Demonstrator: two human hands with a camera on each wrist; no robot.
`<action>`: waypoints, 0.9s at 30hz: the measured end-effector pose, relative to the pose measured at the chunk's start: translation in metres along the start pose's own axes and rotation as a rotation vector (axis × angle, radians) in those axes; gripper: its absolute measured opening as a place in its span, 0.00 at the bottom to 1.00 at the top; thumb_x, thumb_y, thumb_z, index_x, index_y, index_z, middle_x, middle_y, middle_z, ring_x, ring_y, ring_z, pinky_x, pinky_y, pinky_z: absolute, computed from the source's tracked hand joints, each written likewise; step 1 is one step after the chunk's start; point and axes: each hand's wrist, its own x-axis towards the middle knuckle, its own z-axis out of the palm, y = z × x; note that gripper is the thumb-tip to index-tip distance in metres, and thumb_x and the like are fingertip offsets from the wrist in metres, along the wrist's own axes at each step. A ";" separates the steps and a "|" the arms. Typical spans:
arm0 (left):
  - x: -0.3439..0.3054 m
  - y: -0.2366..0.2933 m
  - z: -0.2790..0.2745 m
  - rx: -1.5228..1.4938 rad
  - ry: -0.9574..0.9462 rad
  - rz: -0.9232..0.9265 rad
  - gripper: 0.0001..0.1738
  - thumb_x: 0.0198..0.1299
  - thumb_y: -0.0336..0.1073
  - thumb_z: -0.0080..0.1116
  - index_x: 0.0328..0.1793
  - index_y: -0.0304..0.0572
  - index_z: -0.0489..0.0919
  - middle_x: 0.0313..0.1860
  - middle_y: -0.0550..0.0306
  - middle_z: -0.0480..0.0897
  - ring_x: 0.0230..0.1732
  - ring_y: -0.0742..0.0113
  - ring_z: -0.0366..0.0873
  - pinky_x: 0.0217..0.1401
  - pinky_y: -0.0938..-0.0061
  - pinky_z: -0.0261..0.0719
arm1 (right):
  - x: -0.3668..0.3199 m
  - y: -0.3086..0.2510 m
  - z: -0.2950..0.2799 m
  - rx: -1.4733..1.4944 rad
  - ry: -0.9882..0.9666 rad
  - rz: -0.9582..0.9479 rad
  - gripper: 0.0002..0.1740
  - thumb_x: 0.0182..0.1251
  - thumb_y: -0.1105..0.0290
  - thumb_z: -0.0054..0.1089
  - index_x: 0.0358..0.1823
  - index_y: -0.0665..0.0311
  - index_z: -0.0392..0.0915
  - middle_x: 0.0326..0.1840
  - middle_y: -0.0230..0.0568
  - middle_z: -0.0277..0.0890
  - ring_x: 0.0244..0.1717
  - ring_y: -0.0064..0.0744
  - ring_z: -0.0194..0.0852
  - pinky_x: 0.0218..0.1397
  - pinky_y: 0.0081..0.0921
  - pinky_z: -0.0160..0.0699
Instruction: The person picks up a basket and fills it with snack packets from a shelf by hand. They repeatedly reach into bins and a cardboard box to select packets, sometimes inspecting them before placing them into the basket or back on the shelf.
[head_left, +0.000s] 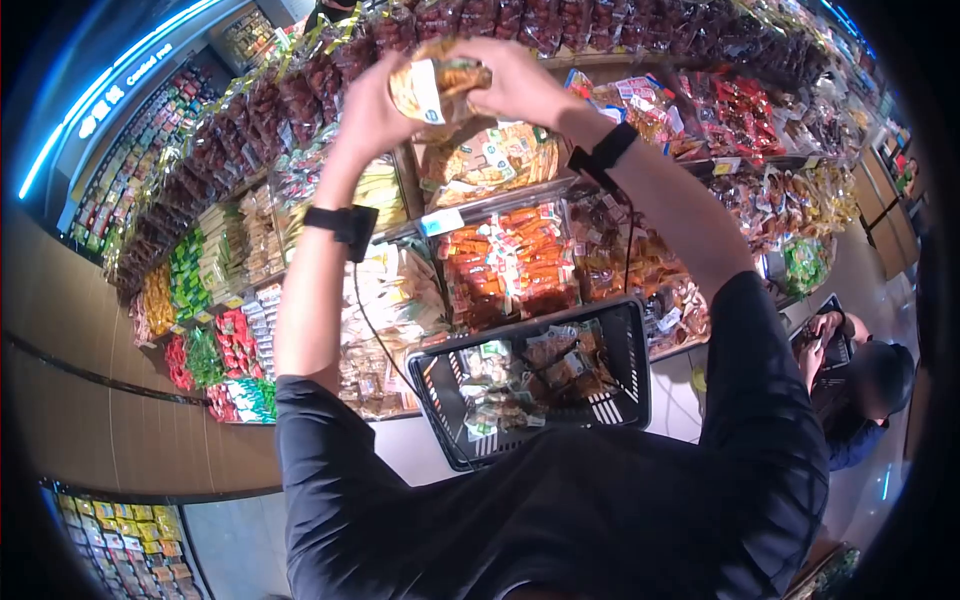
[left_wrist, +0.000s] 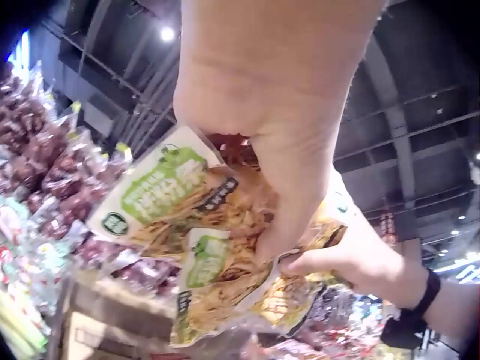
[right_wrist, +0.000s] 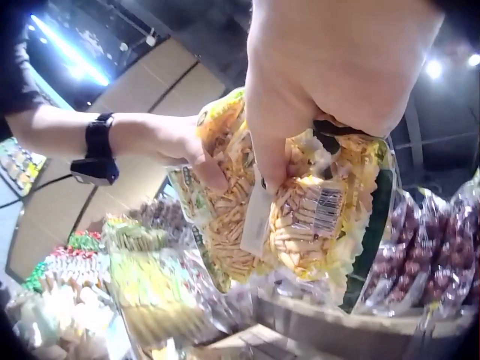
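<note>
Both hands are raised to the top of the shelf display and hold clear snack packets point(head_left: 440, 85) full of yellow strips, with green and white labels. My left hand point(head_left: 375, 105) grips the packets from the left; in the left wrist view its thumb presses across the packets point(left_wrist: 202, 247). My right hand point(head_left: 515, 80) grips them from the right; the right wrist view has its fingers curled over a packet point(right_wrist: 300, 217) with a barcode label. A black shopping basket point(head_left: 625, 385) hangs below my chest with several packets inside.
Tiered shelves point(head_left: 500, 200) of bagged snacks fill the view ahead, with dark red packets point(head_left: 300, 95) along the top row. A seated person point(head_left: 865, 385) is at the lower right. A wooden counter wall point(head_left: 90, 390) curves round on the left.
</note>
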 end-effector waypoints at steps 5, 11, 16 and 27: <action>-0.030 0.112 -0.053 0.071 -0.066 0.053 0.40 0.40 0.35 0.82 0.62 0.33 0.77 0.49 0.42 0.87 0.51 0.57 0.86 0.55 0.67 0.83 | -0.045 -0.069 -0.057 0.090 -0.031 -0.089 0.34 0.52 0.72 0.74 0.63 0.63 0.73 0.50 0.44 0.82 0.49 0.42 0.83 0.55 0.35 0.83; -0.170 0.208 0.004 -0.242 -0.357 -0.348 0.34 0.46 0.34 0.81 0.59 0.32 0.77 0.48 0.49 0.87 0.49 0.65 0.86 0.56 0.71 0.83 | -0.205 -0.163 -0.071 0.156 -0.210 0.244 0.31 0.45 0.78 0.72 0.57 0.62 0.80 0.46 0.48 0.84 0.44 0.52 0.84 0.47 0.39 0.84; -0.285 0.202 0.109 -0.479 -0.543 -0.534 0.33 0.44 0.40 0.81 0.55 0.39 0.76 0.42 0.52 0.87 0.45 0.60 0.87 0.49 0.64 0.84 | -0.321 -0.168 -0.032 0.264 -0.508 0.750 0.29 0.44 0.74 0.73 0.53 0.62 0.78 0.44 0.52 0.79 0.48 0.59 0.81 0.52 0.47 0.81; -0.389 0.142 0.240 -0.527 -0.999 -0.766 0.34 0.50 0.56 0.73 0.56 0.38 0.83 0.58 0.37 0.83 0.57 0.44 0.82 0.60 0.57 0.79 | -0.474 -0.103 0.071 0.022 -0.569 0.821 0.37 0.50 0.69 0.70 0.66 0.65 0.69 0.69 0.60 0.63 0.70 0.64 0.59 0.67 0.52 0.67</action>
